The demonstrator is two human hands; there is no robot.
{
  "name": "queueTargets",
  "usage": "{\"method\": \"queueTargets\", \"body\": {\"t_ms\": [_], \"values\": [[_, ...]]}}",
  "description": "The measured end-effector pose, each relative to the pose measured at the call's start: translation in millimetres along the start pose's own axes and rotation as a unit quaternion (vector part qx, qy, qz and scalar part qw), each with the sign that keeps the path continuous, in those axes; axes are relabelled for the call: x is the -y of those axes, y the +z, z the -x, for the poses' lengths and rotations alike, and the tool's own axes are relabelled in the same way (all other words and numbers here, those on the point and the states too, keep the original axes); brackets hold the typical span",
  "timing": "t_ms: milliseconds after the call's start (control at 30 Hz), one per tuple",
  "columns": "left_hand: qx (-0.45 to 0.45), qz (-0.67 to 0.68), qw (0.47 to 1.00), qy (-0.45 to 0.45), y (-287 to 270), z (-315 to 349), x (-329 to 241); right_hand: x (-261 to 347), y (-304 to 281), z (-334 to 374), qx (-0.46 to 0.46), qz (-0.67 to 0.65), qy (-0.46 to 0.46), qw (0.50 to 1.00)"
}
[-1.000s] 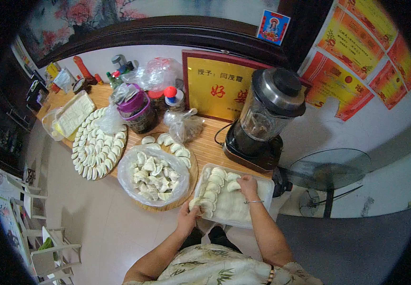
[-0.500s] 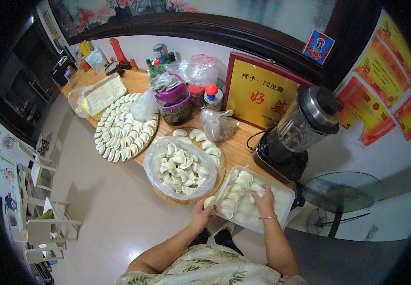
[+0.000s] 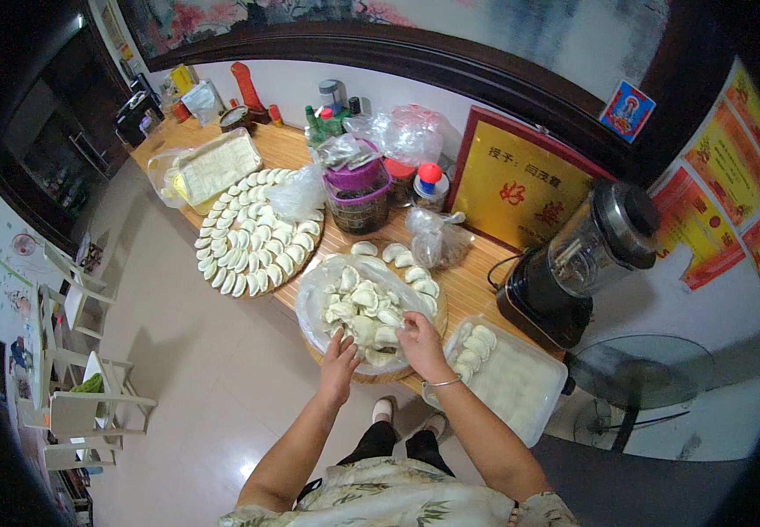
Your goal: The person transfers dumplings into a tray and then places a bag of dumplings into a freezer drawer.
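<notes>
A clear plastic bag (image 3: 307, 307), spread wide, holds a heap of pale crescent dumplings (image 3: 364, 303) on a round wooden board (image 3: 437, 323). My left hand (image 3: 338, 364) is at the near left edge of the heap, its fingers stretched out and apart, holding nothing I can see. At the heap's right edge, my right hand (image 3: 424, 344) has its fingers bent together against the dumplings; what lies between them is hidden. To its right stands a translucent plastic tray (image 3: 520, 395) with a short row of dumplings (image 3: 475, 350) along its left side.
A second round board of dumplings (image 3: 261, 233) lies further left, beside a floured tray (image 3: 217, 167). Behind the bag stand a purple-rimmed container (image 3: 358, 198), jars (image 3: 431, 186) and a knotted plastic bag (image 3: 437, 237). A blender (image 3: 564, 272) and gold plaque (image 3: 520, 180) stand at the right.
Both hands have moved from the tray to the dumpling heap in the bag. The dumplings they held at the tray are no longer seen in them. The view has shifted slightly.
</notes>
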State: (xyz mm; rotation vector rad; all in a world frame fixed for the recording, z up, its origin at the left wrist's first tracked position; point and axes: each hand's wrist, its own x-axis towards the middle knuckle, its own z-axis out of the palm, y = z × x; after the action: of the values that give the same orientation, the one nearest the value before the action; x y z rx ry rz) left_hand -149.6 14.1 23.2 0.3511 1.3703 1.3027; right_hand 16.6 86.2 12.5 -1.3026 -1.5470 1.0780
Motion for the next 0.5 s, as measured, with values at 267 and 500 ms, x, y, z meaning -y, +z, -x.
{"method": "queueTargets", "body": {"t_ms": [267,500], "values": [[-0.187,-0.117,0.975,-0.006,-43.3,-19.0,-1.6,-22.9,-20.8,-26.8,-0.083,0.232,0.036,0.968],[-0.134,-0.262,0.942,0.161,-83.6,-87.1,32.8,-76.4,-16.9,-61.0,0.033,0.161,0.167,0.972]]}}
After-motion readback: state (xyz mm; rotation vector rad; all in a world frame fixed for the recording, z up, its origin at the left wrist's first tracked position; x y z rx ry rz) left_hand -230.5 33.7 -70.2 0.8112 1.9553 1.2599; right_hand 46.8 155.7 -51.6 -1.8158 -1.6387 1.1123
